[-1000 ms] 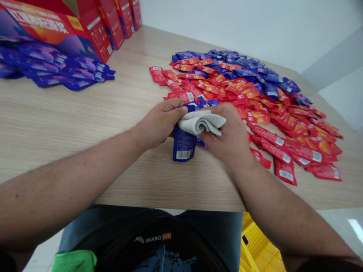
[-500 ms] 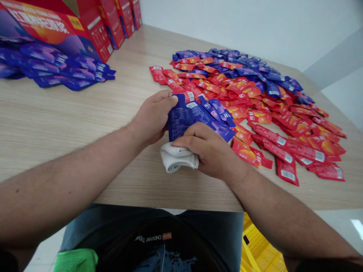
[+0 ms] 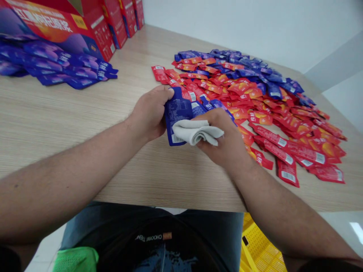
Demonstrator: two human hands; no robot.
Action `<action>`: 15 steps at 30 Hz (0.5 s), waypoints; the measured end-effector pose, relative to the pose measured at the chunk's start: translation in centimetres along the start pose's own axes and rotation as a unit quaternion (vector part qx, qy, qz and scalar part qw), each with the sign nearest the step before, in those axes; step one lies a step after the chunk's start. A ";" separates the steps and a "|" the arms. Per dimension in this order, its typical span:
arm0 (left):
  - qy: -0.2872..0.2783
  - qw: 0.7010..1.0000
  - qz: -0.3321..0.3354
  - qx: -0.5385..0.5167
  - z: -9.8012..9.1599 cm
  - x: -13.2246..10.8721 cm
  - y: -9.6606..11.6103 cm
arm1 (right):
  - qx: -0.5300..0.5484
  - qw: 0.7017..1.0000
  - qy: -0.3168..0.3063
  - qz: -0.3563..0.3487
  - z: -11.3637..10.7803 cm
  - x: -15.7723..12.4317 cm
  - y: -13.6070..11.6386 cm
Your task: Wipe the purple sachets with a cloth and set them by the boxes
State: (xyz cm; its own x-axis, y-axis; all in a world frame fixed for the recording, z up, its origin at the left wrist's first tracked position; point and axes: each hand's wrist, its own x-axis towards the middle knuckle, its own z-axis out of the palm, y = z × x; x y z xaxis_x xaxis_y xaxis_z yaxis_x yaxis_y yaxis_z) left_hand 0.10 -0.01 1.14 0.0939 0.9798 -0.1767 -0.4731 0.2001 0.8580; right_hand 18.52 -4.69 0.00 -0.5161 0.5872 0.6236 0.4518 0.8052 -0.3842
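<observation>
My left hand (image 3: 151,111) is closed on the left edge of a blue pouch (image 3: 177,109), thumb on its printed face. The pouch is held above the table, its barcode at the lower end. In my right hand (image 3: 222,134) is a folded white cloth (image 3: 195,131), which covers the lower right part of the pouch; whether they touch I cannot tell. Right behind my right hand lie other blue pouches (image 3: 217,104), partly hidden by it. Beyond them spreads a big heap of red pouches (image 3: 241,88).
More blue pouches (image 3: 272,77) lie along the heap's far side. At the left, a stack of blue pouches (image 3: 68,70) lies before a red and purple carton (image 3: 56,28), with further red boxes (image 3: 124,19) behind. A yellow crate (image 3: 261,245) stands below the table's front edge.
My right hand has lifted and turned, bringing the folded cloth up and right over the pouch. The left hand has shifted slightly left and up with the pouch, whose lower end now shows.
</observation>
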 end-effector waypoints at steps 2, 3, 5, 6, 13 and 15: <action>0.004 0.999 0.031 0.030 0.0 -0.1 0.0 | 0.031 0.998 -0.048 -0.022 0.5 -0.2 -0.2; 0.005 0.998 0.047 0.048 0.0 -0.2 -0.1 | 0.040 0.996 -0.073 -0.034 0.7 -0.2 -0.3; 0.002 0.996 0.048 0.079 0.1 -0.5 -0.4 | 0.029 0.996 -0.081 -0.036 0.8 -0.3 -0.4; -0.007 0.994 0.049 0.095 0.1 -0.7 -0.5 | 0.011 0.998 -0.063 -0.026 0.7 -0.2 -0.3; -0.062 0.990 0.022 0.123 0.1 -1.4 -1.7 | -0.097 0.988 0.080 0.093 -1.0 0.2 1.4; -0.043 0.994 0.025 0.101 0.2 -1.4 -1.5 | -0.089 0.986 0.080 0.121 -1.2 0.3 1.4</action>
State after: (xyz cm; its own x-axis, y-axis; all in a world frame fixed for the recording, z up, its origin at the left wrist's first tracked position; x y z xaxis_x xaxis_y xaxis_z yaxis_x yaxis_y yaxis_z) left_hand 0.84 -1.67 0.23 0.1535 0.9835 -0.0963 -0.2947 0.1385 0.9455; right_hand 19.84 -3.49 0.49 -0.2634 0.7276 0.6335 0.6746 0.6083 -0.4182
